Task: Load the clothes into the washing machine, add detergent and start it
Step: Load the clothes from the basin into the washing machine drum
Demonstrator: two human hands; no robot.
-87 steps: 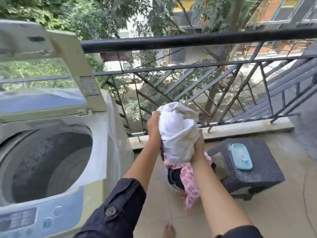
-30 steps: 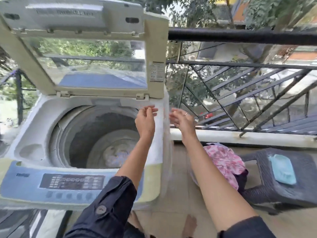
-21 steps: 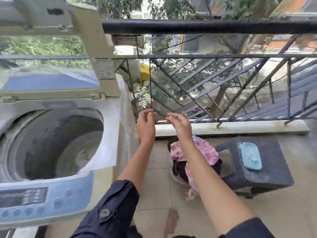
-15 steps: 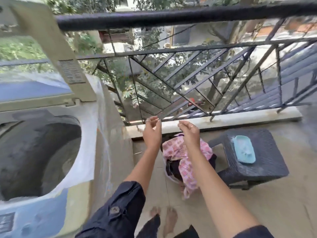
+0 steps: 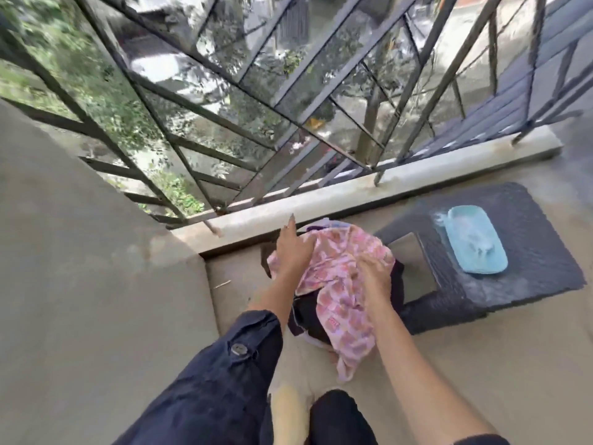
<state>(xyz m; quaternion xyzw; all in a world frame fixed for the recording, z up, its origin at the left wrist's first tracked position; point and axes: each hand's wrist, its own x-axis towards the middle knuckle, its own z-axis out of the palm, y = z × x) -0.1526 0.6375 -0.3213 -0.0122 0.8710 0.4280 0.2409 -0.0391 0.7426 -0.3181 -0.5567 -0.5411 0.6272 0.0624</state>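
Note:
A pink patterned cloth [image 5: 340,284] lies on top of a pile of dark clothes [image 5: 306,314] in a white basket [image 5: 309,339] on the floor. My left hand [image 5: 290,252] rests on the cloth's left edge, index finger stretched out, the other fingers curled into the fabric. My right hand [image 5: 373,274] grips the cloth near its right side, fingers dug in. The beige side wall of the washing machine [image 5: 80,284] fills the left; its drum and lid are out of view.
A dark wicker stool [image 5: 529,258] stands right of the basket with a light-blue dish [image 5: 475,244] holding something white. A metal balcony railing [image 5: 288,101] and a low concrete kerb [image 5: 353,191] run behind. My bare foot [image 5: 285,412] is on the tiled floor.
After the white cloth went into the drum, both empty hands swung right and down from the machine to the basket. They now hold the pink cloth. The view tilted down.

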